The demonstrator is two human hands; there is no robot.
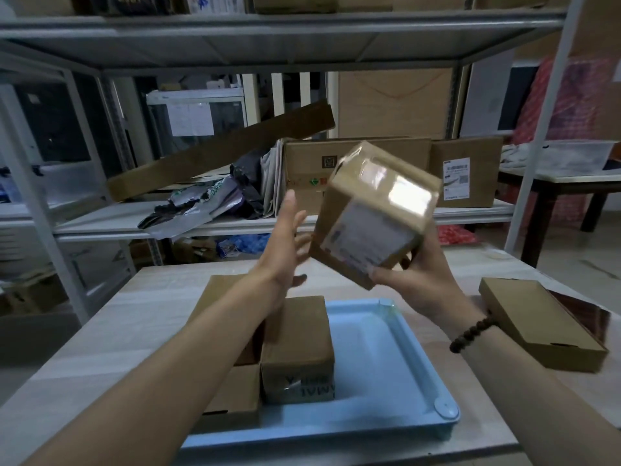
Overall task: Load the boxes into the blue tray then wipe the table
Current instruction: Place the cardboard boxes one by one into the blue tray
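Head view: two boxes (297,348) in blue tray (379,358), third (373,213) held, fourth (537,324) beside.

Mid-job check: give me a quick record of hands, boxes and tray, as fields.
right hand: grips the held box from below; box tilted, in the air
left hand: open, fingers straight, beside the held box; contact unclear
tray: on the table, right part bare
in tray: small box; left flat box beside it, partly hidden by the left arm
outside tray: right flat box, on the table
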